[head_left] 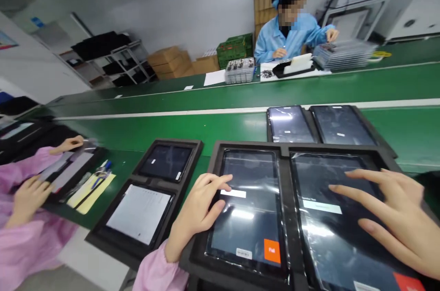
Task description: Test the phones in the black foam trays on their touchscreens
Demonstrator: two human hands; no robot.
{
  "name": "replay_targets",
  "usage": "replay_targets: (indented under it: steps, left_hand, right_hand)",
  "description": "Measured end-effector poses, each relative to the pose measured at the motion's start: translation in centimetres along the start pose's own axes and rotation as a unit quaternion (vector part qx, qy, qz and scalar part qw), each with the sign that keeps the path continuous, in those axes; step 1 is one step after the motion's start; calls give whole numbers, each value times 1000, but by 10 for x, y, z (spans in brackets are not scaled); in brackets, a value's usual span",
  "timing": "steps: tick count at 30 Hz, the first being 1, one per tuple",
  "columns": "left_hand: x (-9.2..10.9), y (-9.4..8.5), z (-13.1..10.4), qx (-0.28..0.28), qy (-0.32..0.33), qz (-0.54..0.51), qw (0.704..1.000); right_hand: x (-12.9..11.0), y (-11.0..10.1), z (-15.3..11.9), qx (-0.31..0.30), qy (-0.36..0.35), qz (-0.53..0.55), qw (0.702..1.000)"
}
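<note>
Neither of my hands grips anything: my left hand lies flat with fingers loosely spread on the left dark glass tablet, its forefinger just by a small white label; my right hand is splayed open over the right dark glass tablet, fingertips touching or just above the film-wrapped screen, I cannot tell which.

Largest around me is the long green conveyor belt, running across the whole view with a white stripe along it. Both tablets sit side by side in a black foam two-pocket tray at the near edge of the belt. The left one carries an orange square sticker at its lower right corner, the right one a red sticker at its lower edge.

Just behind it, a second black foam tray holds two more dark tablets. To the left, a third black foam tray holds a dark tablet in its far pocket and a tablet with a lit white screen in its near pocket.

Further left, a co-worker in pink sleeves has both hands on another tray, with yellow sheets and pens beside it. Across the belt, a person in a blue smock works at a stack of flat panels, cardboard boxes behind.
</note>
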State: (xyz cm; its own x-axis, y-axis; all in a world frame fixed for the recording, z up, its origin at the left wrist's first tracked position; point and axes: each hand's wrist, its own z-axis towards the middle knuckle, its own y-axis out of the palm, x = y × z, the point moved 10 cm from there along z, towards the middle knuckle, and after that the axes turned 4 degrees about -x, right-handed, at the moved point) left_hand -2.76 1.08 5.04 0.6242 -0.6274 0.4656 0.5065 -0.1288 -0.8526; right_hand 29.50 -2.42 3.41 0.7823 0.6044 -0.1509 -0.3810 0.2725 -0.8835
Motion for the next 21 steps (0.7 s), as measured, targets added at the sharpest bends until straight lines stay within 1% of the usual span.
replay_targets:
  steps: [2,5,7,9,10,12,14,15,17,19,21]
  left_hand:
    - [2,3,1,-23,14,0,1000]
    - [5,8,3,-58,27,34,997]
    - [5,4,4,-37,25,54,998]
    - [4,-4,4,3,13,51,999]
    - [3,-6,4,14,5,43,999]
    - [1,-4,5,8,-8,26,1000]
    - [1,1,6,-7,-10,19,1000]
    - [2,2,7,-14,-7,14,1000]
    - [1,2,11,-18,-2,-3,1000]
    - [-2,-4,22,-4,-4,-18,1000]
    - [-4,-9,40,0,-8,-18,1000]
  right_hand:
    - [0,-1,1,-9,10,2,1000]
    - [4,-1,0,-13,15,6,1000]
    - [3,0,0,-17,-19,-3,1000]
    - [-4,3,1,-27,-76,-22,996]
    - [-8,4,2,-34,-105,-33,993]
    - [-15,8,4,-50,-132,-48,989]
    - [-18,9,7,-54,-120,-43,990]
    - [-17,6,9,-41,-102,-35,993]
    - [-11,-4,8,4,-56,-12,998]
    - [4,-10,5,33,-6,12,999]
    - [26,-5,3,18,44,18,999]
